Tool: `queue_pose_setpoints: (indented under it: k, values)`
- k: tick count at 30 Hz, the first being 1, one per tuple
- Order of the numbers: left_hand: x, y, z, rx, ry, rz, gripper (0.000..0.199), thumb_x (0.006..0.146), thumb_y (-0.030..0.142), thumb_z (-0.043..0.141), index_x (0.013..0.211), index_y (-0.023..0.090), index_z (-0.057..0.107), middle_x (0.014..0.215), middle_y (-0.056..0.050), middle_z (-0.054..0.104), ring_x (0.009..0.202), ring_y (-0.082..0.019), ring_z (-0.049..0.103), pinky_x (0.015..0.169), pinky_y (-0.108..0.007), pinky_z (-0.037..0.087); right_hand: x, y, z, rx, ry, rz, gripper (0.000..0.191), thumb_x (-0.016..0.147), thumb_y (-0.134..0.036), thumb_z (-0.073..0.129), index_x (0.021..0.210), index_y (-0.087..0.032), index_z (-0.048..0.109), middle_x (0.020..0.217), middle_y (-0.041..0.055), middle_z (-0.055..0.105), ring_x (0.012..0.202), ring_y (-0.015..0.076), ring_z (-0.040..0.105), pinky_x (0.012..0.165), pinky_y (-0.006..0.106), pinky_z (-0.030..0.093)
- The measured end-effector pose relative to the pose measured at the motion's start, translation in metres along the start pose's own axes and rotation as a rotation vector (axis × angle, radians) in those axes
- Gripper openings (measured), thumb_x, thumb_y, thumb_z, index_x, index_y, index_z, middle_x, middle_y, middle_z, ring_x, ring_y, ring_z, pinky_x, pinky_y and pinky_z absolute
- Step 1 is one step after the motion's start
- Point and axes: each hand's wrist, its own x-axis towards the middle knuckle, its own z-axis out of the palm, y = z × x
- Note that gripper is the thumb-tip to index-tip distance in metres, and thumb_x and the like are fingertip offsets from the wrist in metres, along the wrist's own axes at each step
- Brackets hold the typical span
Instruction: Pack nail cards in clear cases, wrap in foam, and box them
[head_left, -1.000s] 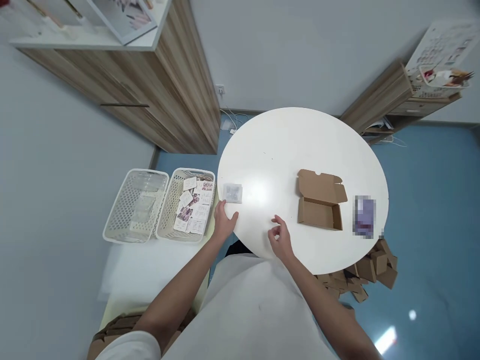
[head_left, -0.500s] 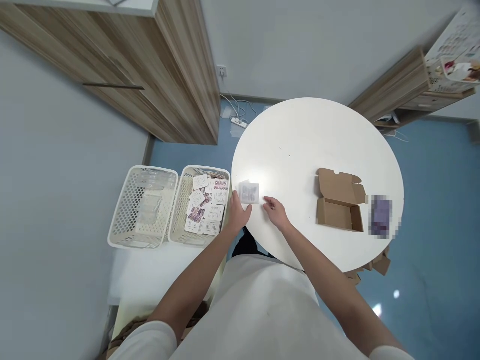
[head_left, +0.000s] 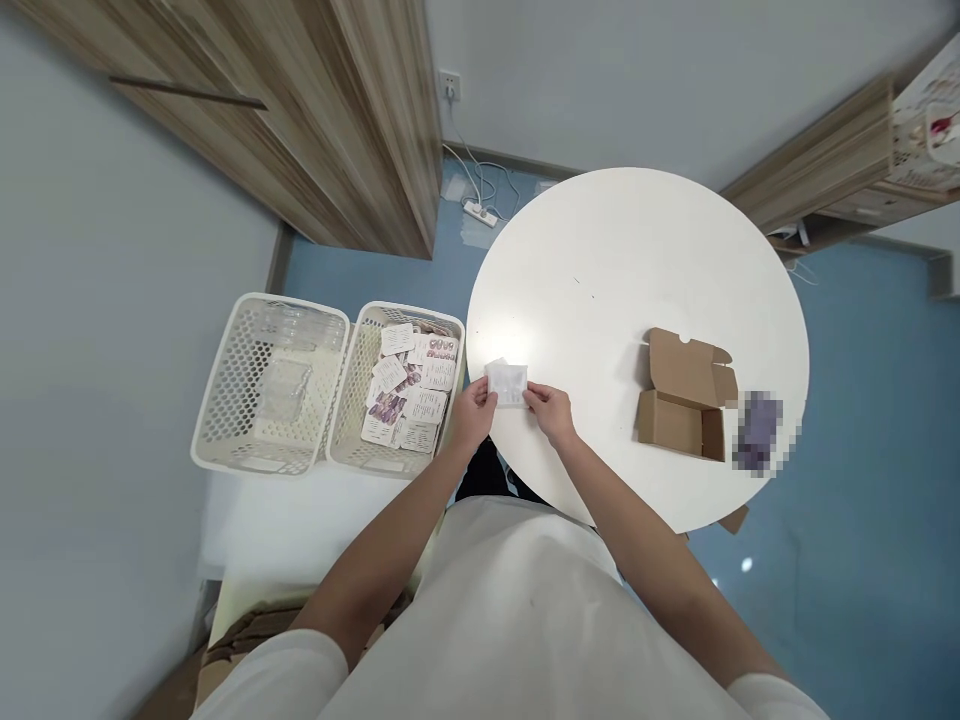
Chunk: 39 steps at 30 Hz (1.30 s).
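A small translucent packet [head_left: 510, 384] is held between my two hands over the left edge of the round white table [head_left: 637, 260]. My left hand [head_left: 474, 412] pinches its left side, and my right hand [head_left: 551, 410] pinches its right side. A pale piece shows at the packet's upper left; whether it is part of the packet is too small to tell. Left of my left hand stands a white basket [head_left: 341, 400] of printed cards [head_left: 426, 405], some with purple pictures.
Another white basket [head_left: 217, 385] at the far left holds clear plastic trays [head_left: 285, 388]. An open brown cardboard box [head_left: 679, 425] stands on the table's right part, beside a pixelated purple item [head_left: 757, 430]. A wooden cabinet [head_left: 375, 120] stands behind the baskets.
My right hand has closed on the packet's right side, where it was apart from it before. My left fingers now pinch the left side. The whole view has shifted slightly.
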Motion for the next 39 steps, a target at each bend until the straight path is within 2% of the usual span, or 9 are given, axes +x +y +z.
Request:
queue_pose_setpoints:
  k: [5, 9, 15, 18, 21, 27, 30, 34, 39]
  values:
    - [-0.008, -0.008, 0.006, -0.056, 0.032, -0.049, 0.035, 0.072, 0.019, 0.058, 0.106, 0.014, 0.057, 0.103, -0.011, 0.063, 0.091, -0.018, 0.060, 0.081, -0.034, 0.048, -0.012, 0.010, -0.004, 0.107, 0.009, 0.039, 0.030, 0.067, -0.033, 0.061, 0.093, -0.019, 0.064, 0.089, 0.0042, 0.068, 0.083, 0.0170, 0.062, 0.076, 0.031, 0.050]
    - [-0.015, -0.008, 0.015, -0.072, 0.025, -0.076, 0.035, 0.072, 0.017, 0.059, 0.106, 0.013, 0.054, 0.102, -0.012, 0.063, 0.090, -0.019, 0.061, 0.079, -0.033, 0.049, -0.018, 0.014, -0.012, 0.149, 0.025, 0.021, 0.027, 0.065, -0.032, 0.062, 0.089, -0.018, 0.062, 0.088, 0.0050, 0.068, 0.082, 0.0168, 0.062, 0.075, 0.031, 0.049]
    - [-0.036, 0.002, 0.042, -0.020, 0.033, -0.035, 0.031, 0.072, 0.016, 0.057, 0.103, 0.015, 0.054, 0.101, -0.012, 0.063, 0.093, -0.018, 0.060, 0.080, -0.033, 0.048, -0.032, 0.021, -0.046, 0.182, -0.006, -0.054, 0.027, 0.064, -0.031, 0.061, 0.087, -0.018, 0.059, 0.089, 0.0057, 0.066, 0.079, 0.0162, 0.062, 0.071, 0.030, 0.049]
    - [-0.050, 0.010, 0.065, 0.004, -0.005, -0.004, 0.029, 0.071, 0.018, 0.058, 0.099, 0.015, 0.055, 0.099, -0.010, 0.064, 0.090, -0.018, 0.061, 0.080, -0.033, 0.047, -0.040, 0.027, -0.077, 0.158, -0.008, -0.089, 0.028, 0.063, -0.033, 0.062, 0.087, -0.018, 0.058, 0.086, 0.0055, 0.065, 0.074, 0.0156, 0.061, 0.068, 0.030, 0.048]
    - [-0.062, 0.019, 0.098, 0.006, -0.045, 0.043, 0.029, 0.069, 0.018, 0.059, 0.098, 0.014, 0.054, 0.097, -0.010, 0.064, 0.085, -0.017, 0.062, 0.078, -0.032, 0.048, -0.047, 0.034, -0.116, 0.122, 0.030, -0.142, 0.030, 0.062, -0.034, 0.062, 0.086, -0.017, 0.058, 0.083, 0.0054, 0.064, 0.068, 0.0151, 0.060, 0.064, 0.030, 0.048]
    - [-0.069, 0.044, 0.183, 0.081, -0.159, 0.147, 0.040, 0.070, 0.019, 0.058, 0.108, 0.017, 0.046, 0.093, -0.008, 0.064, 0.078, -0.014, 0.061, 0.072, -0.030, 0.047, -0.056, 0.041, -0.209, 0.045, 0.136, -0.264, 0.028, 0.066, -0.031, 0.058, 0.090, -0.019, 0.052, 0.084, 0.0035, 0.063, 0.067, 0.0145, 0.060, 0.064, 0.030, 0.047]
    - [-0.072, 0.055, 0.222, 0.190, -0.206, 0.185, 0.044, 0.071, 0.020, 0.056, 0.113, 0.019, 0.041, 0.095, -0.008, 0.063, 0.078, -0.014, 0.061, 0.070, -0.029, 0.047, -0.058, 0.045, -0.245, -0.039, 0.221, -0.283, 0.027, 0.069, -0.030, 0.053, 0.095, -0.022, 0.048, 0.085, 0.0010, 0.063, 0.067, 0.0138, 0.060, 0.063, 0.029, 0.046]
    - [-0.075, 0.059, 0.255, 0.415, -0.258, 0.238, 0.040, 0.074, 0.018, 0.052, 0.112, 0.021, 0.040, 0.094, -0.006, 0.063, 0.073, -0.014, 0.061, 0.067, -0.028, 0.046, -0.053, 0.057, -0.272, -0.221, 0.235, -0.305, 0.022, 0.074, -0.026, 0.047, 0.096, -0.025, 0.047, 0.083, -0.0013, 0.061, 0.067, 0.0132, 0.058, 0.063, 0.027, 0.044]
    - [-0.076, 0.048, 0.266, 0.684, -0.286, 0.216, 0.042, 0.074, 0.017, 0.049, 0.115, 0.020, 0.039, 0.094, -0.006, 0.064, 0.077, -0.017, 0.061, 0.069, -0.029, 0.044, -0.044, 0.079, -0.276, -0.375, 0.084, -0.298, 0.032, 0.071, -0.025, 0.055, 0.102, -0.022, 0.047, 0.090, 0.0020, 0.061, 0.077, 0.0152, 0.058, 0.068, 0.027, 0.043]
